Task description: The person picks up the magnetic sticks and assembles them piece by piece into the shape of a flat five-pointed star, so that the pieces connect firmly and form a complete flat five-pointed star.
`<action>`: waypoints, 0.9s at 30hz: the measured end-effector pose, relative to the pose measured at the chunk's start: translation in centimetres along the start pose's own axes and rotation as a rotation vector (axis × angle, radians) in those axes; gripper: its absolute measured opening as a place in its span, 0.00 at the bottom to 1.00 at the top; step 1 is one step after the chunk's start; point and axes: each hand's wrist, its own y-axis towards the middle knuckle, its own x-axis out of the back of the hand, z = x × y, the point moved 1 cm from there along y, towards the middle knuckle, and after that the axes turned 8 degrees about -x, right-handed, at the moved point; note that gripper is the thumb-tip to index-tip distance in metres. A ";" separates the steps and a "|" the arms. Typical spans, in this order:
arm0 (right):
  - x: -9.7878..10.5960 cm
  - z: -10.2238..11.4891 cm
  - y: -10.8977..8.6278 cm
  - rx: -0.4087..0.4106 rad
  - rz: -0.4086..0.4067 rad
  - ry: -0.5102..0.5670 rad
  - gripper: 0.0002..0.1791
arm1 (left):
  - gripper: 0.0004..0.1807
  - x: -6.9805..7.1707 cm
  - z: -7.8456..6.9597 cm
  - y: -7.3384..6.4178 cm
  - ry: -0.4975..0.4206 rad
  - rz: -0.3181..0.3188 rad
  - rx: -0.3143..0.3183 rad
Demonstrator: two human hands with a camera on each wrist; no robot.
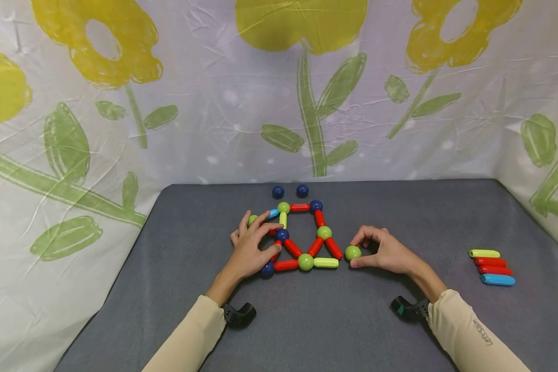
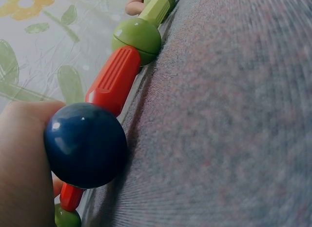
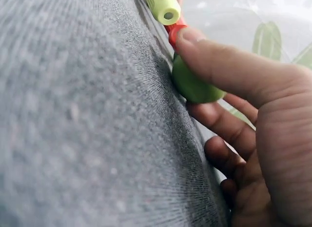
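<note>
A flat frame of magnetic sticks and balls lies on the grey table. My left hand [image 1: 251, 251] is spread over its left part, thumb and index finger on either side of a blue ball [image 1: 282, 235], the other fingers by a green ball [image 1: 253, 220]. Between right thumb and fingertips, my right hand [image 1: 385, 251] pinches a loose green ball [image 1: 353, 252], low over the cloth in the right wrist view. Just left of it are the free ends of a yellow-green stick [image 1: 326, 262] and a red stick [image 1: 334, 248]. A blue corner ball [image 2: 85, 144] fills the left wrist view.
Two blue balls, one [image 1: 278, 191] beside another [image 1: 302, 190], lie behind the frame. At the right, a yellow-green stick [image 1: 484, 253], two red sticks [image 1: 493, 266] and a blue stick [image 1: 497, 280] lie in a stack-like row. A flower-printed curtain [image 1: 204, 113] closes off the back and sides.
</note>
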 end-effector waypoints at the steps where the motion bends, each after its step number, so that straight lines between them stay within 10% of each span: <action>1: 0.0 0.1 -0.1 -0.007 0.009 -0.004 0.18 | 0.23 0.0 0.0 0.0 -0.001 -0.001 -0.001; 27: -1.5 1.2 -0.4 -0.012 0.018 -0.026 0.21 | 0.23 -0.1 0.1 0.0 0.010 0.001 -0.014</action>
